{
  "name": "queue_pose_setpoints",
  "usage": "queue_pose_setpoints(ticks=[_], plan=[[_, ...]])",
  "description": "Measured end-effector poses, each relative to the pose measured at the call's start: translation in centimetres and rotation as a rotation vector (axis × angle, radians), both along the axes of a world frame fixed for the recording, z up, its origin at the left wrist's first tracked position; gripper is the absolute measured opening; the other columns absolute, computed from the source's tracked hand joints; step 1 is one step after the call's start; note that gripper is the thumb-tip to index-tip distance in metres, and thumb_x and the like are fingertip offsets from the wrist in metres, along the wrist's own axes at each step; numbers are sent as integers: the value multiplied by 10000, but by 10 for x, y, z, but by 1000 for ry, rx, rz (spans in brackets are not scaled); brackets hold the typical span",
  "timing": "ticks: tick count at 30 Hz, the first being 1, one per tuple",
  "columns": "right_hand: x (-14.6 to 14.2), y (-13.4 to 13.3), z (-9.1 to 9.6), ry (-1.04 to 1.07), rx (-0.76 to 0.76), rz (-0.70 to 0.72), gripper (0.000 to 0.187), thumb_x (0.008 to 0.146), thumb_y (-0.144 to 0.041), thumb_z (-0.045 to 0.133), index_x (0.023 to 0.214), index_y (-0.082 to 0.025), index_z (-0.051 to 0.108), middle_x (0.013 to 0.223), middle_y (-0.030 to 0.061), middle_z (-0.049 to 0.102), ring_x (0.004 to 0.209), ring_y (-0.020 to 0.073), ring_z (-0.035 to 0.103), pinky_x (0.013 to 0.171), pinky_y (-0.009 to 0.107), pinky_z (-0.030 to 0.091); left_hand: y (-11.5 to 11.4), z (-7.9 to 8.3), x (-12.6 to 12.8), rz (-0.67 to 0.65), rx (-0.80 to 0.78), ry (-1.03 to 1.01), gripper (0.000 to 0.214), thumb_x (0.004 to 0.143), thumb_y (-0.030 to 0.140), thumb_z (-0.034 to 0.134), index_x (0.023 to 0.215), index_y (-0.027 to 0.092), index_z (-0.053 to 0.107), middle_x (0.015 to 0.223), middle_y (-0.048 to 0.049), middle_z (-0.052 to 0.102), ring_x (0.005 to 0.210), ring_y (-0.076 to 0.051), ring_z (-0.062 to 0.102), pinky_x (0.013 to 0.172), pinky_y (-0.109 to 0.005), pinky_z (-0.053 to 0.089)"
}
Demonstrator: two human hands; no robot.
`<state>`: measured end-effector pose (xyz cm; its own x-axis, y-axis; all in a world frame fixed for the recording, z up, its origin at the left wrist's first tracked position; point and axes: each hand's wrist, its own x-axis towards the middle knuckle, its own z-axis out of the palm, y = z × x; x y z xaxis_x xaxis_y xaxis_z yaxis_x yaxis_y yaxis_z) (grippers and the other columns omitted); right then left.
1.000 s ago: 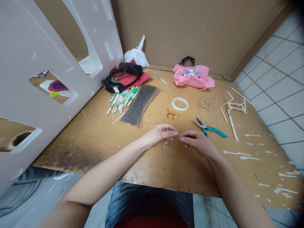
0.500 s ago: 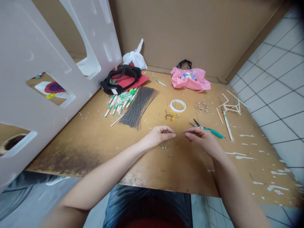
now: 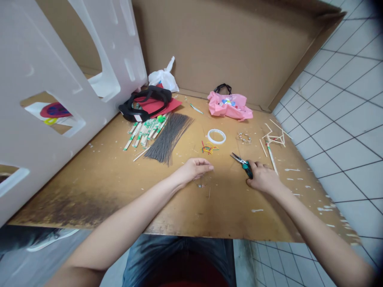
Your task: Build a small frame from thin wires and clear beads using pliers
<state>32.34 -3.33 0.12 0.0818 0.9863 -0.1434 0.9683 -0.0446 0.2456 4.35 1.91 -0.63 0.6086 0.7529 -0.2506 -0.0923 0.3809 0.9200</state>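
My left hand [image 3: 194,169] rests on the brown table [image 3: 104,175] with its fingertips pinched together above a small beaded piece [image 3: 200,185]; what they pinch is too thin to make out. Over to the right, my right hand [image 3: 263,177] is closed around the teal handles of a pair of pliers [image 3: 241,162], whose jaws point up and left. A thin short stick [image 3: 209,193] lies between my hands.
A bundle of dark thin rods [image 3: 169,137] and wrapped chopsticks [image 3: 145,130] lie at the left. Coloured rubber bands [image 3: 208,148], a tape roll [image 3: 216,136], a bead bracelet [image 3: 243,138], a stick frame [image 3: 273,138], a pink bag [image 3: 229,105] and a white foam panel [image 3: 48,75] surround them.
My right hand left the left hand, moved right and took hold of the pliers. The left hand stayed pinched in place. The camera view shifted slightly.
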Motion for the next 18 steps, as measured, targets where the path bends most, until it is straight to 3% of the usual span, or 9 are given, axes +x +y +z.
queue_pose_setpoints(ticks=[4,8,10,12,14,16,18], plan=[[-8,7,5,-33,23,-39,439,692,-296,528,1077,-88,558,1008,220,590,897,330,594,719,379,413,1,3,-1,-26,-23,-43,339,589,382,760,708,120,580,426,97,368,356,-9,229,390,-195,113],[10,4,10,72,45,-9,492,673,-338,548,1116,-124,535,1041,169,584,882,278,600,746,355,424,1,7,-4,-57,-70,-103,333,595,361,762,694,118,556,436,99,364,357,-1,221,389,-187,98],[23,-3,16,363,133,-17,570,630,-360,571,1154,-143,508,1060,152,583,922,286,583,785,383,428,1,9,-6,-77,-100,-137,331,601,352,762,691,117,547,449,100,354,362,3,216,392,-185,91],[30,-14,26,829,227,-37,602,608,-349,559,1180,-181,476,1078,133,587,953,296,579,807,427,429,2,10,-8,-99,-120,-168,324,614,346,757,686,118,538,452,104,330,366,3,209,394,-185,86],[27,-27,38,1027,223,-6,593,665,-401,443,1237,-249,397,1166,102,563,960,271,595,781,434,456,2,11,-8,-114,-133,-187,316,627,339,751,676,121,528,452,107,307,369,2,203,396,-184,82],[12,-38,49,1518,166,-43,580,668,-430,422,1230,-283,418,1223,97,542,1004,302,581,780,485,453,2,11,-8,-128,-140,-197,314,636,331,744,656,126,508,454,108,297,370,4,196,396,-183,75],[-9,-45,57,1839,24,-129,581,659,-452,415,1213,-282,460,1188,99,572,1013,312,573,799,515,446,1,11,-7,-148,-144,-207,323,645,321,737,628,133,475,456,107,291,370,7,188,395,-182,67]])
